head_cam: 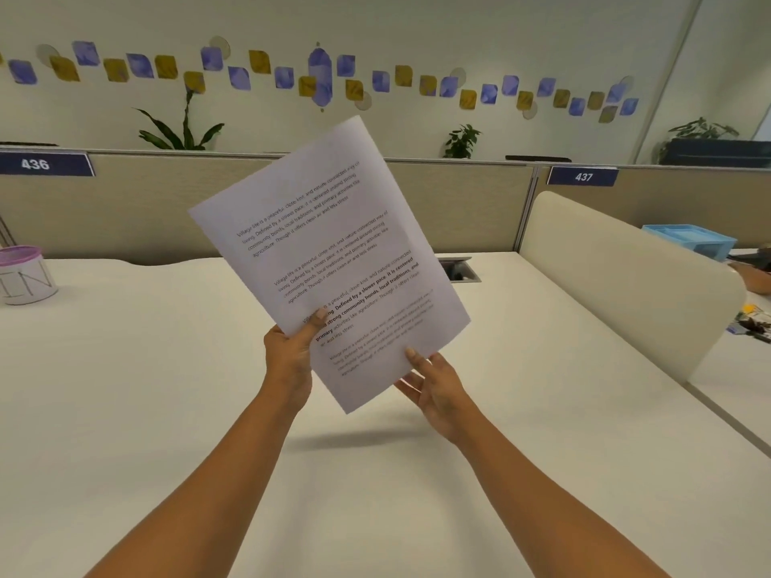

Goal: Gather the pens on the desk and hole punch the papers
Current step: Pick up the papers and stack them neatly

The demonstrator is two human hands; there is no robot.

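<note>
Sheets of white printed paper (329, 252) tilt above the cream counter (125, 390), left hand (290, 360) and right hand (434, 390) pinching their bottom edge, probably squaring them for punching.

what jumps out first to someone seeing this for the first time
The printed papers, held up tilted above the white desk mid-frame, dominate; the left hand and right hand pinch their lower edges. Next come a pink-rimmed cup at the desk's far left and a blue tray past the cream divider at right.
</note>
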